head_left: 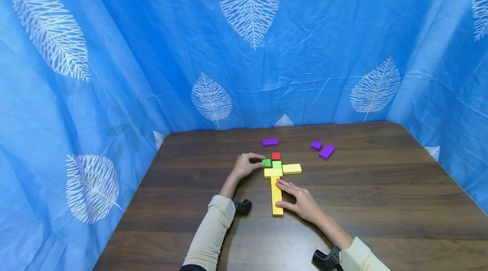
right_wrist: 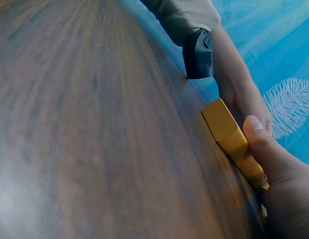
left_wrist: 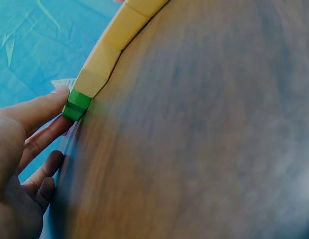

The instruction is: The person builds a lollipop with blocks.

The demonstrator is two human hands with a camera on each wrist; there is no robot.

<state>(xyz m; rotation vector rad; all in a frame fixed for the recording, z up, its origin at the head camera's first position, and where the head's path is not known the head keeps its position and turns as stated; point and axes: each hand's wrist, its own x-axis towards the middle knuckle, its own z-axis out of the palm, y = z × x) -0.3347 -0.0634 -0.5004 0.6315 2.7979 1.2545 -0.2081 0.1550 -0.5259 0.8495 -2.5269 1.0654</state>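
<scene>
My left hand (head_left: pixel 244 165) pinches a dark green block (head_left: pixel 267 163) between thumb and finger; the left wrist view shows the green block (left_wrist: pixel 76 105) right against the end of a yellow row (left_wrist: pixel 102 59). Beside it lie a light green block (head_left: pixel 276 164) and, beyond that, a red block (head_left: pixel 276 156). A crosswise yellow block (head_left: pixel 268 173) sits just below the greens, with another yellow block (head_left: pixel 292 169) off to its right. My right hand (head_left: pixel 303 203) rests extended thumb and fingertips on the long yellow column (head_left: pixel 277 211) running toward me.
Toward the back of the brown wooden table (head_left: pixel 381 186) lie a purple block (head_left: pixel 270 142), a smaller purple block (head_left: pixel 316 145) and a third purple block (head_left: pixel 326 152). A blue leaf-patterned curtain (head_left: pixel 305 51) hangs behind the table. Black wrist devices sit on both forearms.
</scene>
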